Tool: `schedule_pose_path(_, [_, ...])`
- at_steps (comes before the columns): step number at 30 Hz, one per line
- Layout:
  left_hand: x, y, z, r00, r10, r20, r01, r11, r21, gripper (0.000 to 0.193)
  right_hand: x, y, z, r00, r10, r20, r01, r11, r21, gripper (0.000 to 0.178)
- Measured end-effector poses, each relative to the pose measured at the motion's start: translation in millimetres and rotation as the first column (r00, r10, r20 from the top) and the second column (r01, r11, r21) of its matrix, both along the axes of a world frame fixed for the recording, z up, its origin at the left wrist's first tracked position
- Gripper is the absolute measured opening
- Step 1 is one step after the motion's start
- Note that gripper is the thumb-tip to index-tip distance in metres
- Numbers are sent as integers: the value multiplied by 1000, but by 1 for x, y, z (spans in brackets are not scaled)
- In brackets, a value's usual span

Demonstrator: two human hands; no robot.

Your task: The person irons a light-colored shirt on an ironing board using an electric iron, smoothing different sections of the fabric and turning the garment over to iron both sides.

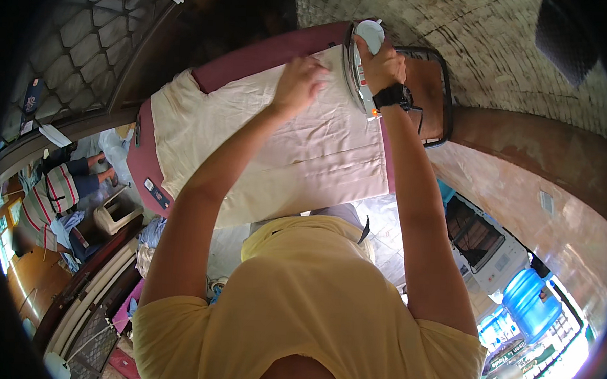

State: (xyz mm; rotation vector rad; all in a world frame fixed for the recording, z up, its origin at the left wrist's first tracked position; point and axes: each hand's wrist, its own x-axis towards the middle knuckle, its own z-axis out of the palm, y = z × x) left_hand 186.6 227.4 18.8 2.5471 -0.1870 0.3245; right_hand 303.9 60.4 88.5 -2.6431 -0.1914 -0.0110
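Your R hand (385, 66) has its fingers wrapped round the handle of the iron (358, 73), which is at the far R end of the cream cloth (285, 148), by its edge; can't tell if the plate's touching. A small orange light (376, 113) glows at the iron's near end, close to the black watch (391, 96) on your R wrist. Your L hand (298, 84) is over the cloth, L of the iron: fingers loosely bent, thumb apart, nothing seen in them, but blur hides whether they touch. Cloth covers most of the maroon ironing board (269, 49), wrinkled at the L end, and runs to the near edge. In the way: a black-framed brown rack (430, 83) just R of the iron, next to your R forearm, w/ a rough wall (392, 10) beyond. A small dark packet (157, 194) lies on the board's near L corner, beside the cloth. Further L: a mesh gate (86, 51), a person in a striped top (49, 195) & a pale stool (120, 210). Lower R, well apart from the board: a white appliance w/ dark window (474, 231) & a blue jug (532, 304).
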Motion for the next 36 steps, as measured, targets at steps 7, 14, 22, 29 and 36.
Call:
schedule_pose_path(7, [-15, -27, -18, 997, 65, 33, -70, 980, 186, 55, 17, 4, -6, 1000, 8, -25, -8, 1000, -4, 81])
schedule_pose_path(14, [-16, -26, -21, 992, 127, 8, -126, 968, 217, 56, -23, -38, -8, 976, 187, -115, -175, 979, 107, 75])
schedule_pose_path(22, [-17, -31, -21, 992, 127, 6, -125, 969, 214, 56, -96, -117, -21, 962, 219, 163, -242, 960, 138, 55])
schedule_pose_path(29, [-15, -31, -12, 989, 144, 20, -146, 984, 107, 48, -8, -36, -28, 961, 27, 275, 11, 991, -135, 71])
schedule_pose_path(36, [-14, 62, 7, 960, 277, 41, -252, 920, -300, 29, 29, -44, 27, 919, 356, -167, -351, 934, 63, 77])
